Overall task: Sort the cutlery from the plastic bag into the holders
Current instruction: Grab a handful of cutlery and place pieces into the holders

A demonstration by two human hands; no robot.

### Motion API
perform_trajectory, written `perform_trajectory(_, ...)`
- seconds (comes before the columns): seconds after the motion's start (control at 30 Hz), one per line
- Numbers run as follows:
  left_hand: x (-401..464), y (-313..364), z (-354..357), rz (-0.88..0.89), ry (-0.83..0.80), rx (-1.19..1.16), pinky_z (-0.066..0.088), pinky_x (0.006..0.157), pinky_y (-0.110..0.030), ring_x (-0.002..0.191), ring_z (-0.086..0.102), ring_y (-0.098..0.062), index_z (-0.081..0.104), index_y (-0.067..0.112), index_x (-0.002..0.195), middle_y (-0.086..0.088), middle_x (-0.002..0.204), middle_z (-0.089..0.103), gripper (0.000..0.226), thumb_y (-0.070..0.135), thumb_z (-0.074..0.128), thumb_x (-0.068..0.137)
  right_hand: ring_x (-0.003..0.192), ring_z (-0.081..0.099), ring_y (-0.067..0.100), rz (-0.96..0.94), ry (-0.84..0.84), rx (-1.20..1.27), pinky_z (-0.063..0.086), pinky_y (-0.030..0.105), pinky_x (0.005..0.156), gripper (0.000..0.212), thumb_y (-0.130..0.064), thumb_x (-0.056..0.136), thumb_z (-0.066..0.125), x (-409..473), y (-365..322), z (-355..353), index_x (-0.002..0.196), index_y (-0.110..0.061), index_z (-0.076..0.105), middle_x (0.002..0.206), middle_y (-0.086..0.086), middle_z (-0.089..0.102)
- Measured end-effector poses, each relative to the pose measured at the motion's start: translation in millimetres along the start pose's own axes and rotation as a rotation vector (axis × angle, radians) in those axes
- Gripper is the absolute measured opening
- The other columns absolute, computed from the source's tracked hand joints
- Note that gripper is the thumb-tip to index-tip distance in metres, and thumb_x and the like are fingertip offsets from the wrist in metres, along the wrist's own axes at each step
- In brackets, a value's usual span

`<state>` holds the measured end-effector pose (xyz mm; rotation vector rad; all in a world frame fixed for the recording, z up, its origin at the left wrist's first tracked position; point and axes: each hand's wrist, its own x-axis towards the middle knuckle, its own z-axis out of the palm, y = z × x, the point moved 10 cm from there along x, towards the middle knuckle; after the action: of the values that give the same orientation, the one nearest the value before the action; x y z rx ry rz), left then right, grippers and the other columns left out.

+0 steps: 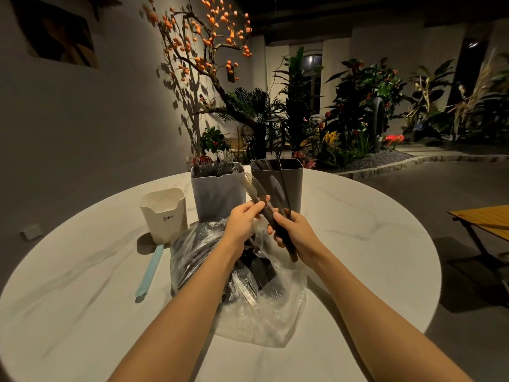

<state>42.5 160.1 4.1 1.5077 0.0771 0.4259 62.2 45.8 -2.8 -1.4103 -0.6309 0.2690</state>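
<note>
Mid-sort: right hand (296, 232) grips bundle of dark-handled knives (271, 213) above clear plastic bag (248, 285); left hand (243, 219) pinches one handle, separating it

Next, judged: carry knives far to dark square holder (289, 183), right of grey fork-filled holder (217, 194); bag not empty

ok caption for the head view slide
Both hands grip knives above the plastic bag.
</note>
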Motion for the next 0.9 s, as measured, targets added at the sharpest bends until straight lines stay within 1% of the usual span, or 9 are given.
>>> perform_trajectory(0.07,-1.8,-0.8,3.0,-0.018,-0.013,-0.027,0.055,0.072,-0.038,0.086,0.064,-0.030,0.071,0.009,0.099,-0.005,0.099,0.074,0.023,0.015,0.048,0.100,0.054,0.048,0.013,0.013,-0.002,0.024,0.041,0.018,0.048,0.020,-0.020,0.103,0.042,-0.7,1.2,0.3,0.098,-0.013,0.060,0.069,0.007,0.060)
perform_trajectory(0.17,-3.4,0.5,7.5,-0.008,-0.035,0.057,0.052,0.080,-0.037,0.081,0.066,-0.020,0.071,0.009,0.100,-0.008,0.091,0.073,0.026,0.022,0.048,0.100,0.051,0.049,0.011,0.016,-0.004,-0.026,0.042,0.018,0.047,0.020,-0.022,0.102,0.044,-2.3,1.2,1.6,0.094,-0.013,0.060,0.069,0.006,0.060)
perform_trajectory(0.27,-7.0,0.7,10.5,-0.014,-0.025,0.088,0.053,0.063,-0.024,0.058,0.063,-0.007,0.069,0.009,0.094,-0.003,0.076,0.068,0.029,0.031,0.051,0.099,0.050,0.050,0.010,0.016,-0.025,-0.035,0.043,0.017,0.048,0.020,-0.024,0.101,0.046,-4.2,1.9,6.2,0.093,-0.011,0.059,0.070,0.006,0.061)
perform_trajectory(0.33,-8.1,0.3,9.2,-0.021,-0.003,0.072,0.051,0.058,-0.021,0.055,0.061,-0.006,0.069,0.015,0.094,0.000,0.074,0.066,0.025,0.031,0.050,0.099,0.052,0.053,0.011,0.025,-0.032,-0.015,0.045,0.019,0.048,0.019,-0.023,0.101,0.046,-4.2,3.5,7.0,0.096,-0.011,0.060,0.073,0.008,0.065)
perform_trajectory(0.5,-5.9,-4.7,-12.0,-0.041,0.182,0.025,0.055,0.082,-0.037,0.087,0.067,-0.024,0.073,0.013,0.086,-0.008,0.084,0.069,0.024,0.026,0.056,0.095,0.072,0.070,0.020,0.066,-0.007,-0.036,0.057,0.027,0.064,0.023,-0.019,0.102,0.044,-2.1,11.6,2.1,0.103,-0.012,0.065,0.091,0.013,0.072)
perform_trajectory(0.57,-7.0,-3.8,-19.5,-0.028,0.251,0.024,0.052,0.085,-0.037,0.086,0.065,-0.021,0.071,0.011,0.081,-0.005,0.081,0.066,0.027,0.023,0.052,0.097,0.081,0.072,0.021,0.068,0.035,-0.096,0.058,0.027,0.070,0.024,-0.019,0.102,0.043,-0.1,12.9,-4.0,0.101,-0.013,0.066,0.094,0.011,0.072)
perform_trajectory(0.63,-8.2,-2.2,-24.3,-0.021,0.299,0.013,0.049,0.081,-0.035,0.075,0.060,-0.017,0.065,0.010,0.072,-0.002,0.072,0.063,0.030,0.018,0.049,0.096,0.077,0.070,0.017,0.067,0.086,-0.132,0.057,0.022,0.065,0.022,-0.017,0.103,0.042,1.9,15.0,-9.8,0.102,-0.010,0.063,0.092,0.010,0.071)
perform_trajectory(0.77,-6.1,-4.9,-13.2,-0.024,0.224,-0.207,0.042,0.062,-0.030,0.050,0.043,-0.013,0.051,0.008,0.070,0.001,0.053,0.043,0.028,0.009,0.045,0.097,0.066,0.057,0.013,-0.035,0.234,-0.477,0.049,0.023,0.062,0.019,-0.010,0.102,0.039,3.1,9.1,-20.7,0.102,-0.011,0.058,0.077,0.000,0.063)
perform_trajectory(0.9,-7.9,-5.5,3.6,-0.059,0.110,-0.351,0.033,0.046,-0.021,0.042,0.029,-0.006,0.053,0.005,0.095,0.006,0.049,0.031,0.025,0.024,0.040,0.104,0.085,0.058,0.020,-0.081,0.222,-0.826,0.049,0.031,0.077,0.018,-0.014,0.101,0.042,4.0,6.1,-13.6,0.110,-0.010,0.057,0.103,0.004,0.064)
